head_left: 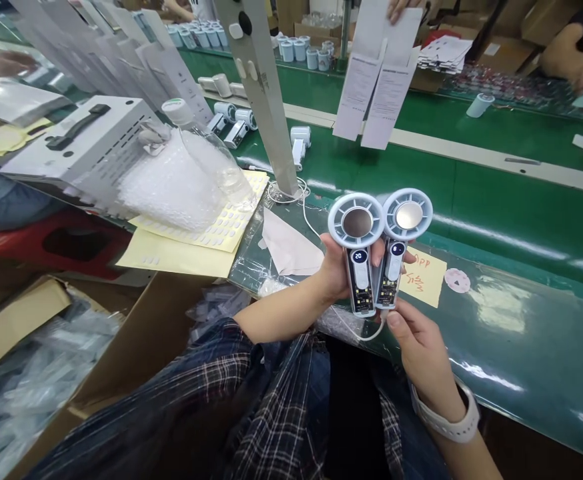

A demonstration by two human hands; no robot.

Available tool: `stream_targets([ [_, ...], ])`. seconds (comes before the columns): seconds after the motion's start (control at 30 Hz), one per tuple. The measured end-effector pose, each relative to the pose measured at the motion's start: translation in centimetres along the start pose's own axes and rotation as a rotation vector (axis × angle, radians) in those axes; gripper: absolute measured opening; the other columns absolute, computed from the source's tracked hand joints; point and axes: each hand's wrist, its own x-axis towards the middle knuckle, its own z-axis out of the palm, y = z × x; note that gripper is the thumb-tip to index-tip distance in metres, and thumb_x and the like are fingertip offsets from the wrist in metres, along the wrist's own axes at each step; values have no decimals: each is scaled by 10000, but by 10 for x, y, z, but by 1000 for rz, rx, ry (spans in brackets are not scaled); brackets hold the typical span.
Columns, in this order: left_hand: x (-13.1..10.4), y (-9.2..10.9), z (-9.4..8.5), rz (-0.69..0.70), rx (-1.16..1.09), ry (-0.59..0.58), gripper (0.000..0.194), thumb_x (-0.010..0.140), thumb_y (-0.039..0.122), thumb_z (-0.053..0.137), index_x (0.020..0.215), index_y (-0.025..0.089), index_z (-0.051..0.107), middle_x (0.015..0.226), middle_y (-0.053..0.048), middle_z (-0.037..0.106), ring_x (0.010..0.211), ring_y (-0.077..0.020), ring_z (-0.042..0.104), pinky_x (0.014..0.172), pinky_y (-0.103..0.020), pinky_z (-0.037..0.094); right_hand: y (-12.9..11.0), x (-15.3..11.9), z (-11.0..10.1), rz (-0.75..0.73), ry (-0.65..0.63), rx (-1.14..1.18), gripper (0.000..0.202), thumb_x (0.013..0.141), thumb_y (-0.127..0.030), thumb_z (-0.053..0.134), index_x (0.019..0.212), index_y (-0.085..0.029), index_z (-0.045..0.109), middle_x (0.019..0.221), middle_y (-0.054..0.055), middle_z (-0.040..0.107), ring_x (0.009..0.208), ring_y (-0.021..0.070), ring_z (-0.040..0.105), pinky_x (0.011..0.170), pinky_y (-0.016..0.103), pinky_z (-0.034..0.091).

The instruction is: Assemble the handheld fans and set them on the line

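Blue fans (366, 248): two, side by side, were at one o'clock.
Left hand (335, 270): it was grasping both fans.
Right hand (424, 343): it was pinching the white cable (383, 321), at their six o'clock.
Pale cloth (291, 248): lay at their nine o'clock.

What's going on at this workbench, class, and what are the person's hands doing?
A person holds two small handheld fans side by side in the left hand, above the green workbench. Both displays are lit; the left one reads 20. The right hand is at the bottom of the right fan, where a white cable meets it. More fans lie beyond the metal post.
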Motion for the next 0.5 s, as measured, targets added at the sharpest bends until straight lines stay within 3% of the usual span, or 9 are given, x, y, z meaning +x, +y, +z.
stream_targets([
  [0.13, -1, 0, 1, 1, 18, 25, 900, 505, 1095, 570, 599, 206, 469, 928, -142, 721, 1109, -357, 710, 815, -424, 632, 0, 2, 8, 21, 69, 32, 408, 983, -552, 674, 779, -203, 732, 723, 34, 685, 688, 198, 640, 634, 285, 526],
  [0.23, 1, 1, 2, -3, 34, 69, 909, 485, 1103, 563, 612, 207, 479, 924, -131, 717, 1156, -364, 692, 861, -432, 628, 7, -4, 3, -30, 66, 64, 353, 1011, -459, 664, 767, -211, 725, 748, 37, 693, 705, 191, 649, 643, 282, 531],
  [0.33, 4, 5, 3, 44, 2, 115, 859, 552, 1046, 620, 699, 203, 547, 1020, -120, 723, 1173, -348, 690, 913, -440, 617, 16, -12, -10, -123, -64, 56, 296, 993, -399, 694, 762, -218, 736, 1086, 91, 754, 918, 239, 725, 802, 359, 599],
  [0.37, 5, 6, 2, 61, -7, 142, 809, 593, 993, 664, 741, 203, 572, 1061, -115, 723, 1174, -338, 689, 930, -443, 611, 19, -14, -15, -131, -46, -2, 280, 988, -396, 700, 774, -221, 746, 1238, 108, 731, 1035, 272, 725, 896, 416, 602],
  [0.43, 4, 8, 2, 59, 11, 143, 696, 634, 865, 757, 799, 206, 607, 1099, -111, 722, 1171, -331, 691, 949, -454, 602, 23, -15, -22, -136, 173, -134, 197, 1002, -405, 679, 970, -243, 786, 1486, 120, 621, 1302, 328, 636, 1111, 543, 510],
  [0.5, -2, 9, 2, -25, 114, 23, 612, 633, 752, 839, 821, 202, 651, 1039, -114, 730, 1118, -330, 708, 934, -454, 601, 25, -14, -25, -137, 403, -122, 361, 1012, -419, 668, 1348, -287, 689, 1594, 118, 538, 1463, 329, 518, 1222, 606, 395],
])
